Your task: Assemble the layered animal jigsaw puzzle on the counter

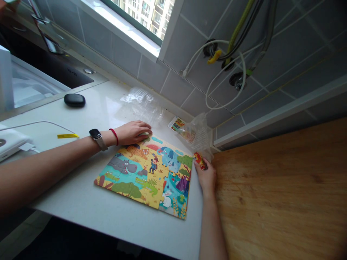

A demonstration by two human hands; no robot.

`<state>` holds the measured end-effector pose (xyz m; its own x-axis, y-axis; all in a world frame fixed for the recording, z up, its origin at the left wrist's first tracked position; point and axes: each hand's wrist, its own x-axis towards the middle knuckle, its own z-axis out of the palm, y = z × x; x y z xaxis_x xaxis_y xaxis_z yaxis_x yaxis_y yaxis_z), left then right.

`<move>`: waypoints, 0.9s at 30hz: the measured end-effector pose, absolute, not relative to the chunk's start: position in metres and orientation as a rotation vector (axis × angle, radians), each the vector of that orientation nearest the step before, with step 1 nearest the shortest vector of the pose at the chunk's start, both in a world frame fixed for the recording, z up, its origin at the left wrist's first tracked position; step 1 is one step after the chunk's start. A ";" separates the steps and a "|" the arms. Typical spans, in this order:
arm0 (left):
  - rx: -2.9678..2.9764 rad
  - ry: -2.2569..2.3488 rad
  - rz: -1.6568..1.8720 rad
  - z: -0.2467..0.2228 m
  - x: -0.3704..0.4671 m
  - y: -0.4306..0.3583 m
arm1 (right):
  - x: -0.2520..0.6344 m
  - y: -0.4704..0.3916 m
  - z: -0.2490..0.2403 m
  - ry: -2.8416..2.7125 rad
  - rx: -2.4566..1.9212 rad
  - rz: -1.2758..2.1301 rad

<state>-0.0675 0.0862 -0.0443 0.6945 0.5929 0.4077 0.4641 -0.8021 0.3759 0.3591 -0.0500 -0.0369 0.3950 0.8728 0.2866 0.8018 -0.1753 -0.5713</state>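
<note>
An animal jigsaw puzzle lies on the white counter, its pieces joined over most of the board. My left hand rests at the puzzle's upper left corner, fingers bent over a small greenish piece; whether it grips that piece is unclear. Beside the right edge of the board, my right hand holds a red and yellow puzzle piece between thumb and fingers. Elephants, a hippo, a crocodile and a rabbit show on the puzzle.
Crumpled clear plastic lies behind the puzzle, and a plastic bag with a printed card near the wall. A black case, white device and sink are left. A wooden board stands right.
</note>
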 end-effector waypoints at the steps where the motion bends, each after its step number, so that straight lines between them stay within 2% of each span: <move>1: 2.661 0.848 0.762 -0.044 -0.068 0.086 | 0.360 -0.050 -0.037 -1.426 -1.993 0.142; 19: 2.716 0.878 0.728 -0.046 -0.066 0.086 | 0.365 -0.057 -0.039 -1.341 -1.830 0.138; 27: 2.694 0.896 0.753 -0.046 -0.064 0.085 | 0.353 -0.098 -0.043 -1.296 -1.751 0.118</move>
